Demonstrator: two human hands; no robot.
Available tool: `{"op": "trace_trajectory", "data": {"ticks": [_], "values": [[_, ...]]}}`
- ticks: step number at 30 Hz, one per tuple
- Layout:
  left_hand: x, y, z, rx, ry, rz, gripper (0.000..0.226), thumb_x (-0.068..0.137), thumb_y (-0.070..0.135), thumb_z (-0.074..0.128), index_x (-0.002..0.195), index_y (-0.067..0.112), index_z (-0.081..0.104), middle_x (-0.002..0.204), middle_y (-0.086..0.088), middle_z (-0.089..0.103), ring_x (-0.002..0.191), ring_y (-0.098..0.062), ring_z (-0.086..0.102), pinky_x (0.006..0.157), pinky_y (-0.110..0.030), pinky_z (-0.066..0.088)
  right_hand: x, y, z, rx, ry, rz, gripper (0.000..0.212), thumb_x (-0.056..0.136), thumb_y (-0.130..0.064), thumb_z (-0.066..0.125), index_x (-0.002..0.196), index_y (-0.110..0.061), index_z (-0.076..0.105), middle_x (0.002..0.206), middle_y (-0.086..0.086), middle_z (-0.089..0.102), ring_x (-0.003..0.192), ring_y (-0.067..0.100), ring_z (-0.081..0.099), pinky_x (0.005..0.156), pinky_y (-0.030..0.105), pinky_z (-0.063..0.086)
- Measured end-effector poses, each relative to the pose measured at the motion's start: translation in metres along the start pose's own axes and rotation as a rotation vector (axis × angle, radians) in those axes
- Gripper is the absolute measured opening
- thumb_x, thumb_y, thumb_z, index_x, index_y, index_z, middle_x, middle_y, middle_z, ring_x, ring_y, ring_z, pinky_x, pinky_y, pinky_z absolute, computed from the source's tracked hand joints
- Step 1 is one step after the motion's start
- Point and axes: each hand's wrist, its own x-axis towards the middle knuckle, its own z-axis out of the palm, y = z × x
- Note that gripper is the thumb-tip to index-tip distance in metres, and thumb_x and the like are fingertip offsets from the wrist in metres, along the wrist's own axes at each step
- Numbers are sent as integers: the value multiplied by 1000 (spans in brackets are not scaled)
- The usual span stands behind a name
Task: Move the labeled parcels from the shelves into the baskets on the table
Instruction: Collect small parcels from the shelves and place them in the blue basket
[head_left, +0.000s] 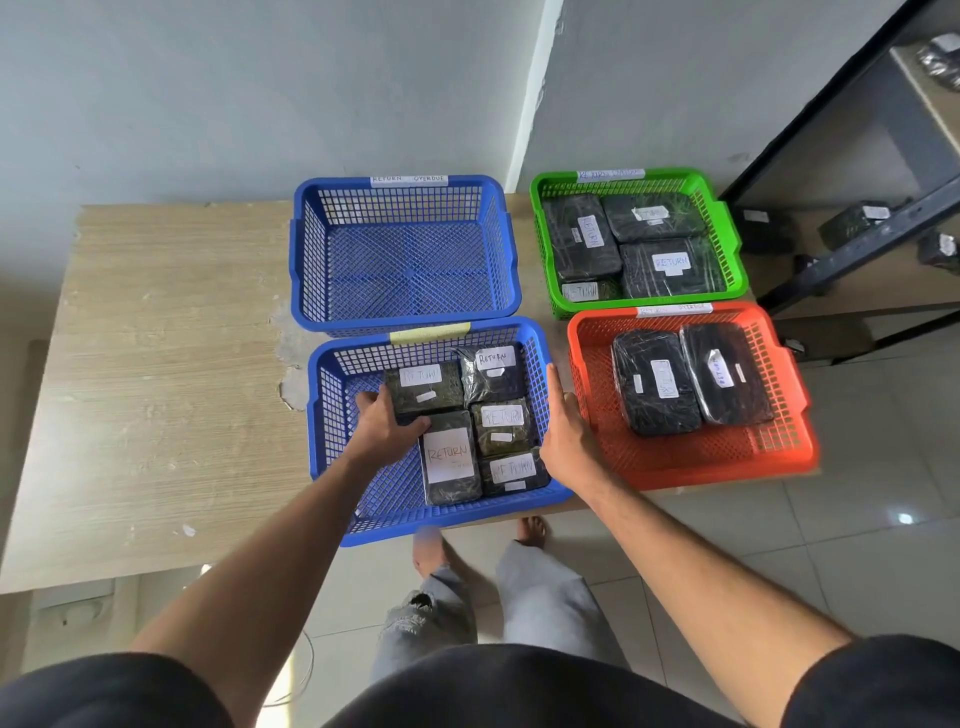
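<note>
Near edge: dark sleeves and grey trousers cut off by the frame; bare feet on pale floor tiles.

Near blue basket (332, 415), plastic mesh, overhangs the worktop (156, 364) edge. Five black film-wrapped parcels inside, white "RETURN" labels, lettering partly faint. Left hand (387, 428) reaches into it, fingers curled over the corner of the large-label parcel (449, 460), fingertips hidden against the wrap; whether it grips or only rests on it, I cannot tell. Right hand (566, 439) lies flat, fingers straight and together, against the basket's right rim, holding nothing.

Right of it, just beside: red basket (691, 457), two rounded black parcels, labels blurred. Rim tag reads partly "OVERDUE".

Worktop: pale wood-grain laminate, surface chipped left of the near basket.

Far row: second blue basket (311, 260), tag "RETURN OVERDUE". Green basket (727, 228) to its right holds four parcels, the near-left one mostly hidden; rim tag illegible.

Far right: dark metal shelves (857, 249), cut off, several wrapped parcels (852, 221) on them, dim and hard to make out.
</note>
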Motion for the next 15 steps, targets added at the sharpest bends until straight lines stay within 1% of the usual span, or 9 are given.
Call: {"op": "trace_trajectory", "data": {"ticks": [3, 5, 6, 7, 8, 10, 11, 13, 15], "values": [[-7, 4, -2, 14, -1, 18, 76, 93, 36, 71, 149, 7, 31, 138, -14, 29, 121, -33, 50, 116, -40, 40, -1, -1, -1, 4, -10, -3, 102, 83, 18, 51, 161, -23, 0, 124, 14, 45, 75, 22, 51, 62, 44, 51], [-14, 7, 2, 41, 9, 15, 78, 92, 33, 71, 152, 9, 27, 140, -16, 32, 125, -36, 49, 116, -45, 40, 0, 0, -2, 7, -25, -9, 103, 83, 17, 51, 161, -25, -3, 124, 14, 44, 73, 22, 53, 59, 46, 52], [-19, 9, 5, 67, 25, 9, 82, 91, 33, 72, 154, 10, 23, 144, -18, 32, 129, -38, 46, 116, -49, 40, 1, 2, -3, 8, -36, -20, 103, 84, 16, 52, 160, -26, -4, 127, 14, 43, 76, 23, 55, 61, 45, 54], [-26, 12, 9, 120, 50, 9, 87, 90, 33, 72, 157, 12, 21, 149, -19, 30, 134, -39, 42, 116, -53, 38, 1, 2, -5, 13, -41, -41, 101, 86, 13, 52, 160, -26, -4, 131, 15, 42, 85, 25, 57, 67, 44, 56], [-34, 17, 14, 188, 83, 25, 89, 89, 36, 72, 157, 14, 20, 154, -19, 27, 138, -40, 38, 116, -56, 36, 0, 2, -8, 24, -32, -68, 96, 88, 9, 52, 160, -24, -2, 137, 16, 40, 100, 29, 58, 80, 43, 57], [-53, 33, 22, 326, 146, 141, 89, 89, 42, 70, 158, 15, 22, 161, -14, 22, 144, -37, 31, 116, -56, 33, -2, 3, -16, 64, 22, -125, 81, 92, 2, 54, 159, -13, 11, 150, 19, 33, 132, 35, 44, 107, 41, 44], [-62, 43, 27, 360, 169, 219, 88, 90, 45, 69, 159, 17, 22, 163, -11, 21, 146, -34, 29, 116, -55, 32, -6, 5, -23, 99, 49, -145, 74, 94, -2, 55, 157, -8, 18, 154, 19, 31, 140, 35, 37, 114, 39, 36], [-79, 71, 38, 375, 191, 371, 86, 90, 47, 67, 159, 19, 24, 165, -9, 21, 148, -32, 27, 118, -53, 30, -13, 14, -41, 147, 112, -198, 66, 97, -14, 58, 154, -2, 27, 157, 18, 33, 145, 32, 33, 119, 40, 31], [-90, 103, 52, 400, 220, 532, 84, 89, 49, 65, 158, 16, 30, 164, -11, 26, 149, -32, 27, 120, -51, 30, -19, 28, -61, 154, 225, -258, 62, 98, -25, 59, 151, -2, 35, 154, 17, 39, 143, 31, 38, 117, 41, 33]]}}
